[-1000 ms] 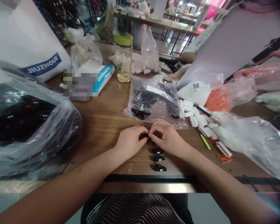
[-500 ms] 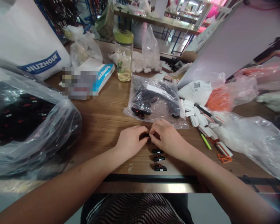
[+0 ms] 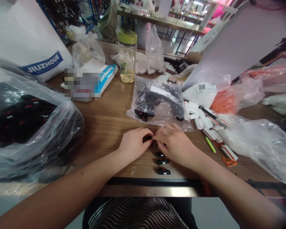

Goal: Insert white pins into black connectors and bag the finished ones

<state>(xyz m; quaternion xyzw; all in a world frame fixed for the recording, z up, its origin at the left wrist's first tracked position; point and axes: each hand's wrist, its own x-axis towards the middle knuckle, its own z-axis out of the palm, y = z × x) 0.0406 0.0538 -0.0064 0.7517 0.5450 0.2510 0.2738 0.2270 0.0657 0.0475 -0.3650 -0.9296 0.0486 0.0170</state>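
Note:
My left hand [image 3: 135, 143] is closed in a pinch on a small black connector [image 3: 147, 138], which shows between its thumb and fingers. My right hand [image 3: 173, 143] meets it from the other side, its fingertips pressed at the connector's right end; most of the piece is hidden by the fingers. Below my right hand, several black connectors with white dots and red marks lie in a column near the table edge; the lowest connector [image 3: 164, 171] shows fully. Just beyond both hands lies a clear plastic bag [image 3: 160, 109] of similar black parts.
A large open bag [image 3: 69, 124] of black parts stands at left. A bottle with a green lid [image 3: 127, 57] and a blue-and-white book [image 3: 107, 78] are behind. On the right lie white pieces [image 3: 197, 122], a green-handled tool [image 3: 210, 144], orange frames [image 3: 229, 161] and plastic bags [image 3: 255, 136].
My right hand has shifted slightly right and its fingers have changed position, the index now reaching toward the connector. My left hand stays nearly still.

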